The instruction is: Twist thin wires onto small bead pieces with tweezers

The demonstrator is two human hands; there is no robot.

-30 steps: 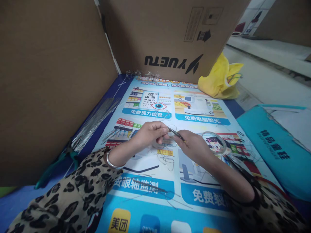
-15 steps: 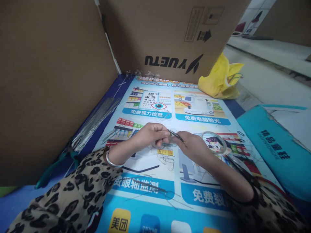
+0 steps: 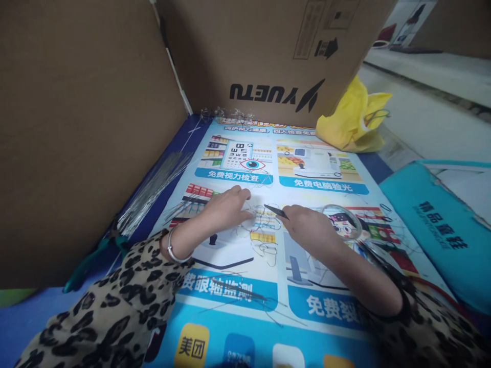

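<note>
My right hand [image 3: 307,225] is closed round needle-nose pliers [image 3: 275,211], whose dark pointed jaws stick out to the left; the handles are hidden in the palm. To their left, my left hand [image 3: 230,207] has its thumb and fingers apart, and no held thing shows in it. Thin bent wire pieces [image 3: 264,220] lie between and just below the hands on a printed poster [image 3: 261,312]. Nearer me, several straight dark wires [image 3: 238,294] are scattered across the poster.
Cardboard panels [image 3: 268,46] wall the left and back. Beside the left one lie a bundle of straight wires [image 3: 149,191] and green-handled pliers [image 3: 92,260]. A clear tape roll [image 3: 360,225], a yellow bag [image 3: 341,128] and a turquoise box [image 3: 433,230] are on the right. Wire pieces [image 3: 226,115] lie at the back.
My hands have moved apart: the left has drawn left off the plier tips and its fingers have opened. My right hand still grips the pliers. The view has shifted slightly.
</note>
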